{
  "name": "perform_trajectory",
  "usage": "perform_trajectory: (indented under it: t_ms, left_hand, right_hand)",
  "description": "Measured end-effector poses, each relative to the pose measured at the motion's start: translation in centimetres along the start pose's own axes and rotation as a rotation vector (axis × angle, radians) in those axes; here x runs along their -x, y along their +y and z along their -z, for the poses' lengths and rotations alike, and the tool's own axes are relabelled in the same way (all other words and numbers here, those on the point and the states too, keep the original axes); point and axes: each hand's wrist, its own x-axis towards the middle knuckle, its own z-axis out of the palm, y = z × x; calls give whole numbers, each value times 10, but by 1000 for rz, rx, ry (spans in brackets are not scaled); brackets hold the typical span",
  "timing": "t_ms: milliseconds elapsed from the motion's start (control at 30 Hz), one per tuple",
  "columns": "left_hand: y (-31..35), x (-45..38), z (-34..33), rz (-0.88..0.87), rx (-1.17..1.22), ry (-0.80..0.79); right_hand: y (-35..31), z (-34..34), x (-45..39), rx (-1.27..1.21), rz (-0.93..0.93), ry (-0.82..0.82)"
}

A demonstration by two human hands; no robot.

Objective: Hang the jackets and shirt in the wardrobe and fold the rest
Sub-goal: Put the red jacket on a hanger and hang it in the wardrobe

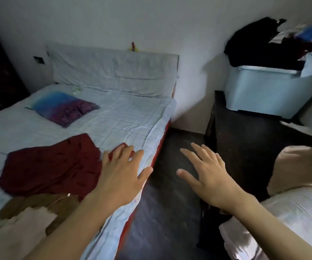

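Beside the bed [125, 117] holding a maroon garment [50, 166], left hand [121, 177] and right hand [211, 177] hover spread, empty.

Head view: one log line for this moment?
left hand open over dark red patterned cloth garment | right hand open, empty | grey-sheeted bed

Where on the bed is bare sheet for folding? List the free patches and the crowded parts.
Free: the sheet between the pillow, the headboard and the bed's right edge, and the strip between pillow and maroon garment. Crowded: the near corner, where the maroon garment, tan clothes and left hand sit.
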Motion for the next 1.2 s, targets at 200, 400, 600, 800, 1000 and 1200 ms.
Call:
perform_trajectory:
  t_ms: [200,400,600,800,1000,1200]
  left_hand:
    - [-4,-17,-9,200,27,-30]
    - [-32,-2,-12,418,71,0]
    - [-87,30,-19,634,158,69]
    - [-177,42,-30,803,289,160]
    - [-249,22,-52,826,372,236]
    - [-301,33,-82,893,442,221]
  right_hand:
    - [19,-5,-66,-47,154,-51]
    - [-7,-24,-117,-46,343,-131]
    - [-56,-55,-157,-88,503,-193]
    - [-127,-93,-199,-46,611,-186]
    - [-206,-118,-253,-39,663,-201]
    - [-242,-165,-281,-15,642,-301]
